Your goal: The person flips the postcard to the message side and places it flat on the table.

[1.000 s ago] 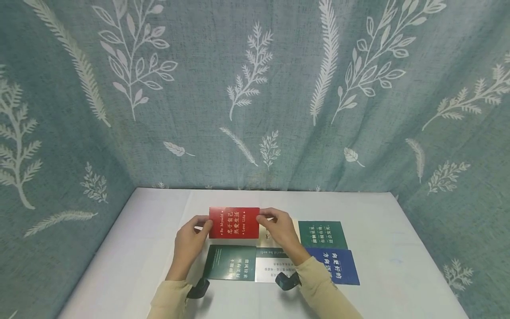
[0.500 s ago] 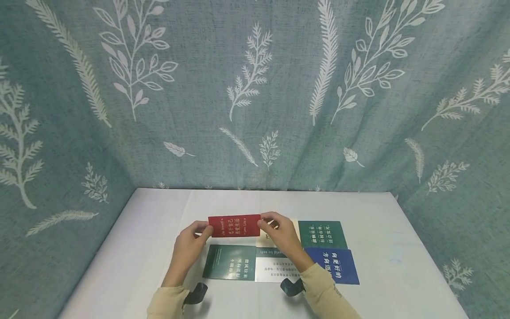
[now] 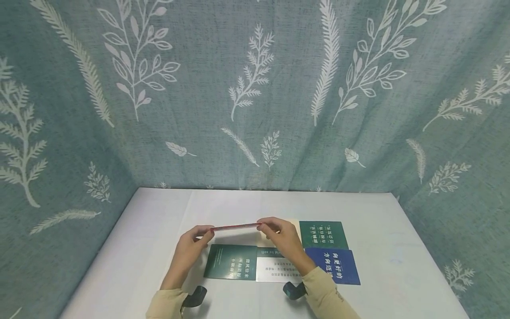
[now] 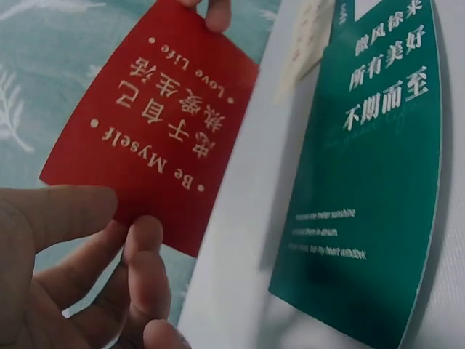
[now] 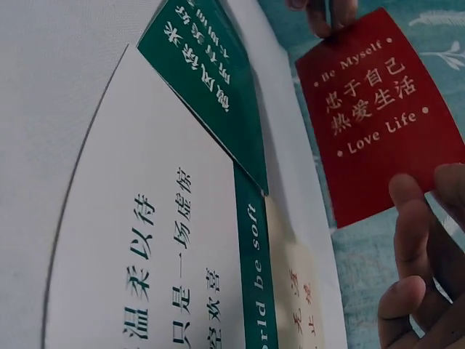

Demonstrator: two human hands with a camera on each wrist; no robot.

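Observation:
A red card with gold lettering is held above the table, seen almost edge-on in the head view. My left hand pinches its left end between thumb and fingers. At the other end, the right hand pinches it the same way. Both wrist views show the card's printed face. Just below it on the table lies a dark green card. Beside that is a white card with a green band. A cream card is partly hidden by the right hand.
Farther right lie another green card and a blue card, the blue one partly covered by the right sleeve. A white cloth covers the table. Patterned teal curtains stand behind it and at both sides.
The red card has tilted from facing the head camera to nearly edge-on and is lower, its right end slightly higher. Both hands have moved down a little with it.

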